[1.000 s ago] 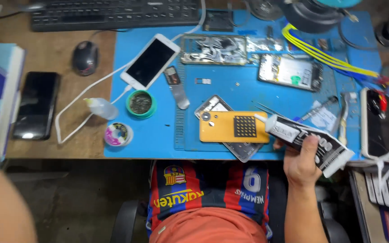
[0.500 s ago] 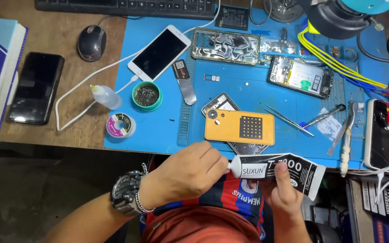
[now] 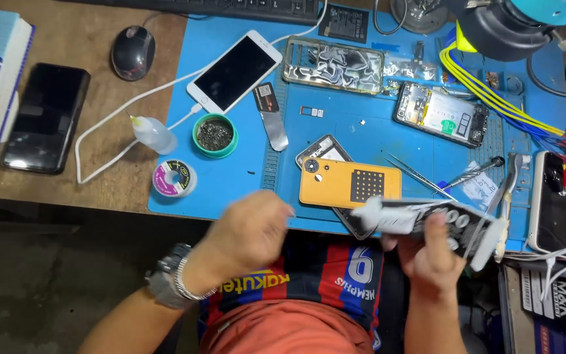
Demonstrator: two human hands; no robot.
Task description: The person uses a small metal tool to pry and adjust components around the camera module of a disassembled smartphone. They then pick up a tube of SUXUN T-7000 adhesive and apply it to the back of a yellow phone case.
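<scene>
My right hand [image 3: 430,255] grips a black-and-white glue tube [image 3: 450,226] held level over the front edge of the blue work mat [image 3: 230,180], its pale nozzle pointing left. My left hand [image 3: 253,233], with a metal watch on the wrist, is blurred and curled a short way left of the nozzle, apart from it. Whether it holds anything is hidden. An orange phone back cover [image 3: 345,183] lies on the mat just behind the tube, on top of a dark phone body.
On the mat lie a white phone [image 3: 234,72] on a cable, a green tin [image 3: 215,135], a solder spool [image 3: 174,177], tweezers [image 3: 417,176] and opened phones [image 3: 441,121]. A black phone [image 3: 46,118], a mouse [image 3: 132,52] and a small bottle [image 3: 154,135] sit left.
My left hand came in from the left, closed on the tube's nozzle end, and has now pulled away leftward. The tube has stayed in my right hand, shifting slightly.
</scene>
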